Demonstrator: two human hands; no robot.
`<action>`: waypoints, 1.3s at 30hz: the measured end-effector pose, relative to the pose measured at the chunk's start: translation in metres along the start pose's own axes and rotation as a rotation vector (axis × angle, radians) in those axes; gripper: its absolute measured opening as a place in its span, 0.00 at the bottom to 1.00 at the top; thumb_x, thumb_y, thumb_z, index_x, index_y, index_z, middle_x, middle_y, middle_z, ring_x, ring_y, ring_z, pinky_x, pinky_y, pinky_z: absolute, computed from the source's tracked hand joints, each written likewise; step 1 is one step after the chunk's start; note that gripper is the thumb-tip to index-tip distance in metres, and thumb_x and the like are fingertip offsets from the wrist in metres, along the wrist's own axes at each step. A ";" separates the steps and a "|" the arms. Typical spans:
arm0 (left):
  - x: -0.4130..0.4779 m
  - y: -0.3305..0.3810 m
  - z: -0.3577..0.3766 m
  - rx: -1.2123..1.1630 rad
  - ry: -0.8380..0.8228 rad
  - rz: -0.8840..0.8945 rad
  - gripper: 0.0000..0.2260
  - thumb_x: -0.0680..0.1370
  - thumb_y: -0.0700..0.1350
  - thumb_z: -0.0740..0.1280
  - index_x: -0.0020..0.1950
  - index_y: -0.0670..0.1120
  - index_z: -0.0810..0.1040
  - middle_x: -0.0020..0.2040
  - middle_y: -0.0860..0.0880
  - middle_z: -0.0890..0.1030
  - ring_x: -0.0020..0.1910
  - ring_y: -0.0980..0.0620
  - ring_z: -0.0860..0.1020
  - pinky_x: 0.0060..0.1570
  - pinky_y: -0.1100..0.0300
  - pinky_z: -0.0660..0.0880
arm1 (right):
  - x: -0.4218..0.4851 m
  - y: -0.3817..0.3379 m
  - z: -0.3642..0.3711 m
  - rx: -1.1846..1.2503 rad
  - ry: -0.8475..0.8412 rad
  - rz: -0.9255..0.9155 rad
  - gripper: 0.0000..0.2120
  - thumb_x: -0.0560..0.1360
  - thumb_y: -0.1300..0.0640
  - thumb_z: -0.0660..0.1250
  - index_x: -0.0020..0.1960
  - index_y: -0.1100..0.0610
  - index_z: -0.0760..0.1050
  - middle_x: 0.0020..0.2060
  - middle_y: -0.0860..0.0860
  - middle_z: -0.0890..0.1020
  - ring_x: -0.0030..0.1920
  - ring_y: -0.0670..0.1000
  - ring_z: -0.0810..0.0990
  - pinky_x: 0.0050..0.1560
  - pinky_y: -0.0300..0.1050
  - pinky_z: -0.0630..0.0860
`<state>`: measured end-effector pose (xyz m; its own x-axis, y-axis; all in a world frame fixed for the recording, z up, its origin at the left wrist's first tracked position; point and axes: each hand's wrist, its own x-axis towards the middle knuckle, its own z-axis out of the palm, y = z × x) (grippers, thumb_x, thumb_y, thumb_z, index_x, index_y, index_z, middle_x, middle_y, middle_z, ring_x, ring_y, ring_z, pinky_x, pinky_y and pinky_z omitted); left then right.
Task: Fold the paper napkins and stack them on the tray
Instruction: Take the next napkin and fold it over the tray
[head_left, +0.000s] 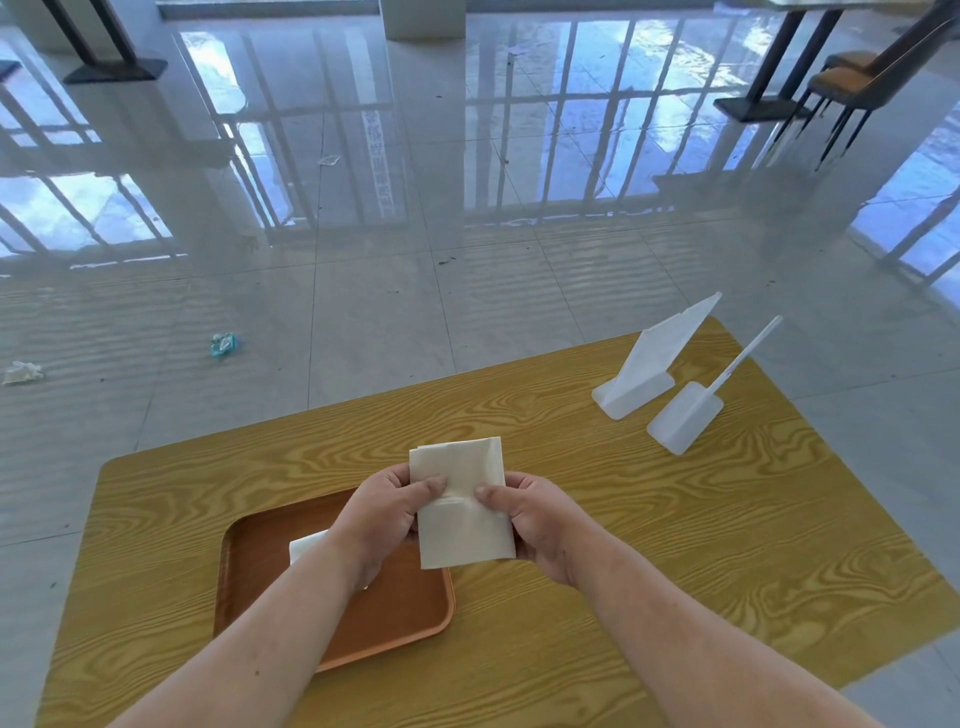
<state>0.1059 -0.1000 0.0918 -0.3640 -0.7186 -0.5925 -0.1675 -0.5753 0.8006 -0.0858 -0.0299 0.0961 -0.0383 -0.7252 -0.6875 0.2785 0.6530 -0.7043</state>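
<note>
Both hands hold one cream paper napkin (465, 525) upright above the table, a crease running across its middle. My left hand (384, 512) pinches its left edge with the thumb on the front. My right hand (524, 517) pinches the right edge the same way. Below and to the left lies a brown tray (249, 577) on the wooden table. A white folded napkin (306, 545) rests on the tray, mostly hidden behind my left forearm.
The yellow wood-grain table (675, 545) ends close behind the napkin. At its far right stand a white napkin holder (641, 379) with white napkins and a second white stand (685, 415). Glossy tiled floor with scraps of litter (223, 344) lies beyond.
</note>
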 end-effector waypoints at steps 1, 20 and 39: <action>0.000 0.000 0.000 0.014 -0.012 -0.012 0.10 0.81 0.48 0.72 0.61 0.47 0.85 0.53 0.44 0.90 0.48 0.46 0.89 0.41 0.54 0.84 | -0.001 -0.001 0.001 -0.003 0.007 -0.002 0.11 0.81 0.55 0.71 0.62 0.55 0.82 0.51 0.54 0.89 0.47 0.54 0.88 0.38 0.48 0.82; -0.005 0.008 0.003 -0.157 -0.049 -0.072 0.15 0.83 0.36 0.65 0.43 0.48 0.88 0.38 0.46 0.82 0.31 0.51 0.75 0.31 0.60 0.75 | 0.000 -0.007 0.001 0.045 0.032 -0.056 0.12 0.83 0.65 0.62 0.54 0.57 0.84 0.43 0.57 0.85 0.35 0.53 0.82 0.30 0.46 0.79; 0.000 -0.007 -0.008 0.152 0.132 0.048 0.10 0.77 0.34 0.74 0.55 0.45 0.85 0.51 0.42 0.86 0.45 0.44 0.86 0.48 0.49 0.83 | 0.017 0.005 0.011 -0.069 0.079 -0.061 0.19 0.76 0.72 0.65 0.62 0.54 0.77 0.58 0.59 0.84 0.48 0.56 0.85 0.40 0.47 0.83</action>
<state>0.1141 -0.0994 0.0855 -0.2532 -0.7947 -0.5517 -0.2927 -0.4806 0.8266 -0.0742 -0.0418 0.0827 -0.1292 -0.7464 -0.6528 0.2064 0.6237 -0.7539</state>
